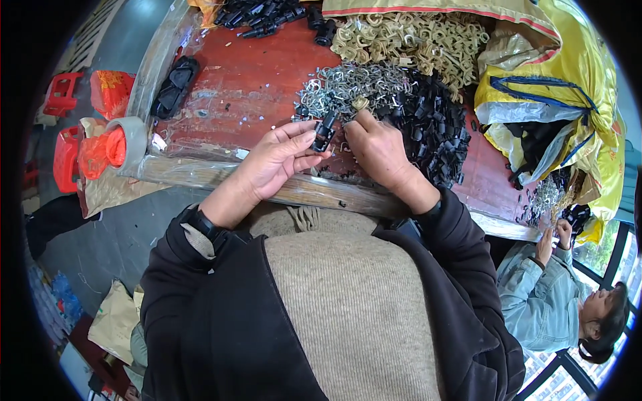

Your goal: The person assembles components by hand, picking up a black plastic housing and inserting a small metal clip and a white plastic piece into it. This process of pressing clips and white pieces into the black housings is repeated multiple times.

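My left hand (284,157) is closed around a small black plastic fitting (325,131), held between thumb and fingers just over the table's near edge. Beside it, my right hand (380,150) has its fingers bent together in a pinch; what lies between them is hidden. A beige plastic clip (360,103) shows right by its knuckles, and I cannot tell if the hand touches it. Just beyond both hands spreads a pile of bent silver metal clips (361,83). A heap of small black plastic pieces (435,134) lies to the right of my right hand.
Beige plastic clips (408,40) are heaped at the back, near more black fittings (261,15). A black case-like object (176,87) and a tape roll (131,144) sit at the red table's (227,80) left. Yellow sacks (548,87) stand right, where a co-worker (555,294) handles small parts.
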`<state>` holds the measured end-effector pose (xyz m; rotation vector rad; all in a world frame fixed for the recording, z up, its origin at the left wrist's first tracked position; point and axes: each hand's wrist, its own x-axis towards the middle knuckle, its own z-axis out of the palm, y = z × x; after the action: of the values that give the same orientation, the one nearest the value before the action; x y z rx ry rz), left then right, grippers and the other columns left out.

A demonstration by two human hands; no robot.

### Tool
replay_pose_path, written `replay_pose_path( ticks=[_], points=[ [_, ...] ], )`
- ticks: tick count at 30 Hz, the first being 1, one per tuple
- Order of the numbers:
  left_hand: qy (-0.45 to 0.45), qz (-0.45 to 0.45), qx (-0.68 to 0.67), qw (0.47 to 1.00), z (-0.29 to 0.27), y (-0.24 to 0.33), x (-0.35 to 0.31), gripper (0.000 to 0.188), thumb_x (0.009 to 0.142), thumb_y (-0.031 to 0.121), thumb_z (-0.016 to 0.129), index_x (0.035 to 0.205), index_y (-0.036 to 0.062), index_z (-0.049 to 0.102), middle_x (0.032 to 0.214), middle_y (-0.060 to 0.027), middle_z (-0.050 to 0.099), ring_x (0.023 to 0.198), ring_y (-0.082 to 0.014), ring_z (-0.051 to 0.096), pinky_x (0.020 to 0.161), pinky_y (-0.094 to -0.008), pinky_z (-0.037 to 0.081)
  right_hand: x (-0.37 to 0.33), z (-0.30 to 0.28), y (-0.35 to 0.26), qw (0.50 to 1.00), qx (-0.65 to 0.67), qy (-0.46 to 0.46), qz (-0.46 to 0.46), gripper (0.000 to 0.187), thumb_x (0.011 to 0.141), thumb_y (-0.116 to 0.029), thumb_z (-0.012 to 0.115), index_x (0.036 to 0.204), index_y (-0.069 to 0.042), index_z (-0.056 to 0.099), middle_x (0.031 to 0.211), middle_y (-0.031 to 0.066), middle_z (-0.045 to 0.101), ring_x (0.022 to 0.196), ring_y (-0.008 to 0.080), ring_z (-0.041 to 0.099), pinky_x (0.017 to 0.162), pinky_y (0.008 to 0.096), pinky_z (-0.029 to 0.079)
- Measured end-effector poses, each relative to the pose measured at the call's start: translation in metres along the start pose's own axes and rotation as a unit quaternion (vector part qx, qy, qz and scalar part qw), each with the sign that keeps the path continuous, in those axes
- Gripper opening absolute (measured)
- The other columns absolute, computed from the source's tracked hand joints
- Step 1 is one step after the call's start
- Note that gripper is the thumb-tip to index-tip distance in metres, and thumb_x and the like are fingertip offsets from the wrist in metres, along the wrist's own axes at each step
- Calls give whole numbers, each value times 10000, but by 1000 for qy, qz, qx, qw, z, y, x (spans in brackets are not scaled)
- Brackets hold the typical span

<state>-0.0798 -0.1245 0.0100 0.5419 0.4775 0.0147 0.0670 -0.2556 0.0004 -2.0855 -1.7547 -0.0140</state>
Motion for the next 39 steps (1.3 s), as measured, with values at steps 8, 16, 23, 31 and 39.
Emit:
replay_pose_path(
  ticks=[8,16,23,31,39],
  points=[
    [20,-5,4,1000,-5,2,7,288,814,88,494,1069,-33,439,912,-102,549,825,-218,578,690,-242,500,5,1,-1,1000,8,-27,11,49,701,-88,525,699,-67,481,689,72,452,540,243,526,452,328,433],
    [22,24,23,999,-5,5,-7,256,815,93,492,1033,-39,458,889,-113,564,821,-208,579,694,-239,499,1,8,-17,999,26,-35,9,68,714,-117,519,722,-61,482,705,82,466,554,257,531,471,346,434],
    [31,55,55,996,-7,1,-20,271,829,111,469,1048,-49,462,939,-148,557,847,-198,571,707,-231,495,-4,4,-17,998,10,-56,31,88,717,-137,521,735,-62,480,718,89,476,598,273,537,488,352,436],
    [45,38,48,997,-8,2,-18,266,822,110,482,1043,-38,466,918,-141,564,833,-205,576,699,-236,496,8,3,-6,999,36,12,13,53,721,-99,506,741,-62,475,721,87,464,598,286,529,475,361,438],
    [35,6,7,999,-8,7,-5,236,795,86,525,1001,-25,493,886,-88,569,783,-195,587,662,-230,499,17,9,-5,998,-21,-62,22,59,726,-92,503,771,-57,490,724,94,463,585,273,525,477,356,439]
  ],
)
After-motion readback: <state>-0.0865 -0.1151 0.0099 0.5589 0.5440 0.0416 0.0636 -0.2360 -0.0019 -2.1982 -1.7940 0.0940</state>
